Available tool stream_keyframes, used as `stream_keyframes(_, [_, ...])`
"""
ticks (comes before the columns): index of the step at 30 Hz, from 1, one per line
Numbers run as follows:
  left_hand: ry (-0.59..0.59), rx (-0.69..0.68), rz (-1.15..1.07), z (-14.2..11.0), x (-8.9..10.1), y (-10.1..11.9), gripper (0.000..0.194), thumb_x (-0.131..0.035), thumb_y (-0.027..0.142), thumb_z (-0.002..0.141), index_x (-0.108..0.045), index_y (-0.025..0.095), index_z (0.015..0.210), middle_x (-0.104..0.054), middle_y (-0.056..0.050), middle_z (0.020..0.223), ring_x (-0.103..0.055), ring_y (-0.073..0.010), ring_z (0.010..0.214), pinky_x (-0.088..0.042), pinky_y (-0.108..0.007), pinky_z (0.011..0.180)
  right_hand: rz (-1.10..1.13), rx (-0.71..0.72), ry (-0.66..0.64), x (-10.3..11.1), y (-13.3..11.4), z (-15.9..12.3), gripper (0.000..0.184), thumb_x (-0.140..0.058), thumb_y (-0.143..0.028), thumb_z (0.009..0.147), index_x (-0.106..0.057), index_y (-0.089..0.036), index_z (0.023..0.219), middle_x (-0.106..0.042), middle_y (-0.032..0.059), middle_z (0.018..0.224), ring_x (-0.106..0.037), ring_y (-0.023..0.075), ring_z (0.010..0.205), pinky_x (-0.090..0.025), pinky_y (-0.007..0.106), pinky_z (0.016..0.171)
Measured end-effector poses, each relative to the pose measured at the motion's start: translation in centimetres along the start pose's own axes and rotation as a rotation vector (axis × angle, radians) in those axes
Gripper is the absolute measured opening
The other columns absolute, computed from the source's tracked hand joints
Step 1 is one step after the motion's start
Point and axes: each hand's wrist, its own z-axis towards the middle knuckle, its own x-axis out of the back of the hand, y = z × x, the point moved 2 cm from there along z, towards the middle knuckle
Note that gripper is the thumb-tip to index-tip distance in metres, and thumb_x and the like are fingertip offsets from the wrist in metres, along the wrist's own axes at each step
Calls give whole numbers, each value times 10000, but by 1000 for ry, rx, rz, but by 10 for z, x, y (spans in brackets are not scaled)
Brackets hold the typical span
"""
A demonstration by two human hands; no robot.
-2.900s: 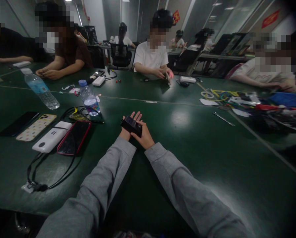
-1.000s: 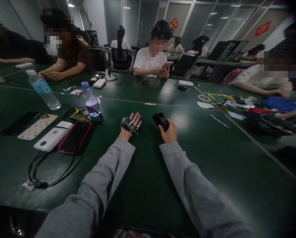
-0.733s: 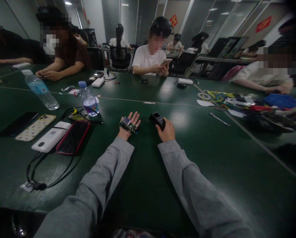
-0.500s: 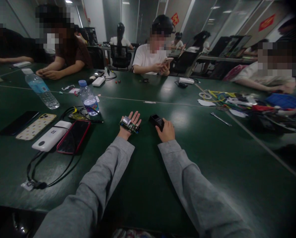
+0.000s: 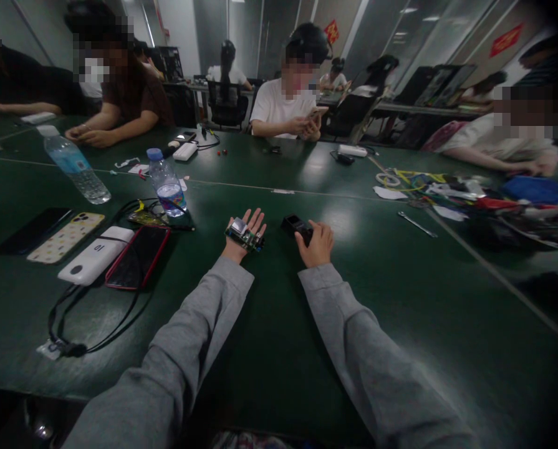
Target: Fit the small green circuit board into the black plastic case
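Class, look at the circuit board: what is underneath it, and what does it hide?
The open left hand is under the circuit board, fingers showing beyond it. Part of the palm is covered; the board's underside is hidden.

Head-height view, forward and down.

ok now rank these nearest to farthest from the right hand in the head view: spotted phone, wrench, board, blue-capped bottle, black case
From the right hand:
1. black case, in its grip
2. board, to the left, on the left hand
3. wrench, to the right
4. blue-capped bottle, left
5. spotted phone, far left
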Motion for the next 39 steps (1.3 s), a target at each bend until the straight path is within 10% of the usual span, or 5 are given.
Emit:
stream_keyframes(6, [-3, 12, -26, 0, -2, 1, 488, -267, 494, 977, -643, 224, 1131, -681, -83, 989, -620, -159, 723, -498, -293, 640, 35, 4, 45, 3, -1, 1, 483, -477, -471, 895, -493, -159, 1264, -493, 174, 1234, -456, 324, 1139, -413, 506, 911])
stream_keyframes(11, [22, 32, -54, 0, -5, 1, 448, -330, 473, 979, -598, 189, 759, -469, -12, 610, -460, -112, 521, -402, -242, 507, 71, 19, 46, 4, -2, 2, 447, -479, -438, 893, -507, -153, 1236, -505, 170, 1200, -462, 315, 1102, -419, 490, 889])
stream_keyframes(17, [37, 32, -83, -4, -11, 3, 441, -410, 327, 976, -327, 196, 562, -344, 33, 519, -401, -78, 444, -337, -209, 447, 87, 17, 56, 5, -2, 2, 424, -476, -413, 890, -520, -141, 1213, -518, 178, 1182, -472, 313, 1081, -421, 482, 883])
stream_keyframes(39, [76, 8, -40, -4, -13, 4, 453, -429, 278, 973, -316, 201, 541, -330, 54, 440, -393, -77, 364, -277, -218, 389, 69, -12, -28, -1, 1, 1, 472, -519, -460, 864, -524, -150, 1220, -491, 176, 1187, -452, 330, 1098, -421, 497, 882])
